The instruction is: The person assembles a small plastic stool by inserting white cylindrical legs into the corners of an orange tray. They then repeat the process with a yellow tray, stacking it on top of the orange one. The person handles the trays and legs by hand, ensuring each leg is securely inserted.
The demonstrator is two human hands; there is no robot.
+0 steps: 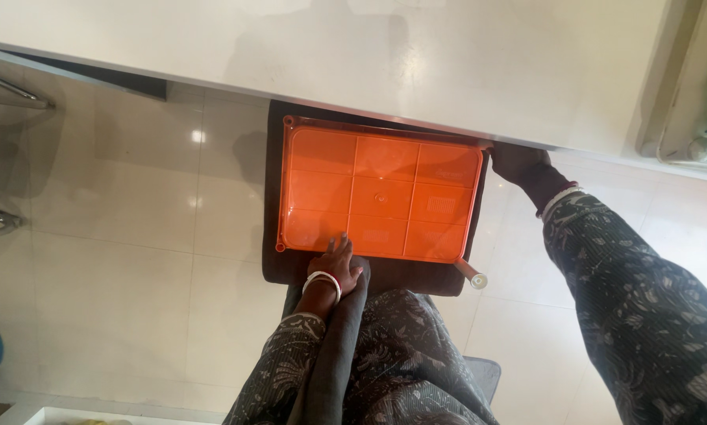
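An orange tray (379,197), rectangular, glossy, moulded into a grid of shallow panels with nothing in them, lies on a dark mat (271,197) under a white counter's (369,55) edge. The left hand (338,260) rests fingertips on its near rim, fingers loosely together. The right hand (519,163) closes on the far right corner.

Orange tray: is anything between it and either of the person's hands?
Nothing visible. The left hand already rests on the near edge of the orange tray, and the right hand is at its far right corner, partly hidden under the white countertop edge. The tray lies on a dark mat.
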